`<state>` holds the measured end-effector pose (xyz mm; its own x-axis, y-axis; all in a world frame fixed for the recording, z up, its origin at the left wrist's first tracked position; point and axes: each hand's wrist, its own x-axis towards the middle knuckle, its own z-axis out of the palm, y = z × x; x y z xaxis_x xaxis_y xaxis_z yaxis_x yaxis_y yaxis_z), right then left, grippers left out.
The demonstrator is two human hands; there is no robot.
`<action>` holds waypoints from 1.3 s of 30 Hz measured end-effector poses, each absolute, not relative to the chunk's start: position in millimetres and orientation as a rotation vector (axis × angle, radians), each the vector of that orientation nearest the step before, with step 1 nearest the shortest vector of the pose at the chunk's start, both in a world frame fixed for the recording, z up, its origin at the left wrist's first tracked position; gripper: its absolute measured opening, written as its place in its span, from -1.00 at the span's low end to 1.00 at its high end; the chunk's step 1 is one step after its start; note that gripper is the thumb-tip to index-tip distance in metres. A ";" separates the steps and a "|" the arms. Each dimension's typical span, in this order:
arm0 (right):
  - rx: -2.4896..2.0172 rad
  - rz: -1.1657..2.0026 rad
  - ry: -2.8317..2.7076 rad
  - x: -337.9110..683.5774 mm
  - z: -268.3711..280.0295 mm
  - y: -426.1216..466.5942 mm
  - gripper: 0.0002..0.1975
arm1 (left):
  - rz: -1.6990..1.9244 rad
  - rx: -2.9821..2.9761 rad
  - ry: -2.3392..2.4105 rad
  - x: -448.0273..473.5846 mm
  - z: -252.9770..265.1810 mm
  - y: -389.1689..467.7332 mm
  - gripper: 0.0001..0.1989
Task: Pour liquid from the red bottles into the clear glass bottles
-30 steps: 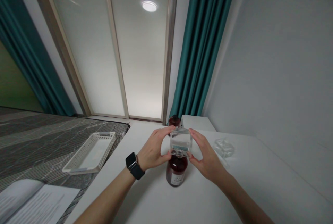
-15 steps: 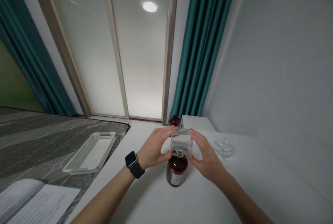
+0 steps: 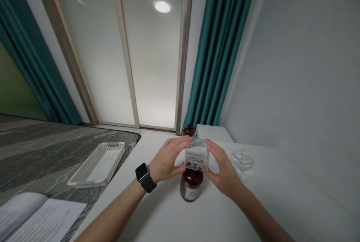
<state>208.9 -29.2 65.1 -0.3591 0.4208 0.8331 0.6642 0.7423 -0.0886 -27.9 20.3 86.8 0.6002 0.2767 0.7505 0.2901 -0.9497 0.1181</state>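
Observation:
A clear, box-shaped plastic piece (image 3: 197, 152) is held between my two hands, above a dark red-brown bottle (image 3: 191, 187) with a white label. My left hand (image 3: 170, 159), with a black watch on its wrist, grips the piece's left side between fingers and thumb. On its right side my right hand (image 3: 222, 169) pinches it the same way. The bottle stands upright on the white table (image 3: 157, 215), and its top is partly hidden behind the piece. Whether the piece touches the bottle I cannot tell.
Behind my hands stands a second red-brown bottle (image 3: 188, 130) with a black top, beside a white box-like block (image 3: 215, 133). Crumpled clear plastic (image 3: 242, 160) lies to the right. At left are a white basket (image 3: 112, 167) and an open book (image 3: 42, 221) on a grey patterned surface.
Hardly anything differs. Both hands keep their grip on the clear piece above the bottle, and it has shifted very slightly to the right in the view.

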 end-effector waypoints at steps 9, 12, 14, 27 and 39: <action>-0.815 -0.334 -1.992 207.3 64.9 -29.1 -0.21 | -1.296 -2.802 -0.498 -28.2 86.7 20.3 -0.27; -0.807 -0.351 -1.984 206.6 64.4 -29.2 -0.22 | -1.306 -2.789 -0.482 -28.1 87.4 19.4 -0.27; -0.808 -0.366 -1.982 206.4 64.3 -29.5 -0.21 | -1.319 -2.781 -0.475 -27.9 87.7 18.8 -0.27; -0.769 -0.431 -1.966 205.8 63.5 -29.2 -0.18 | -1.309 -2.748 -0.471 -27.5 85.8 17.7 -0.28; -0.689 -0.512 -1.940 205.0 64.9 -28.5 -0.21 | -1.298 -2.667 -0.415 -26.9 86.9 18.8 -0.35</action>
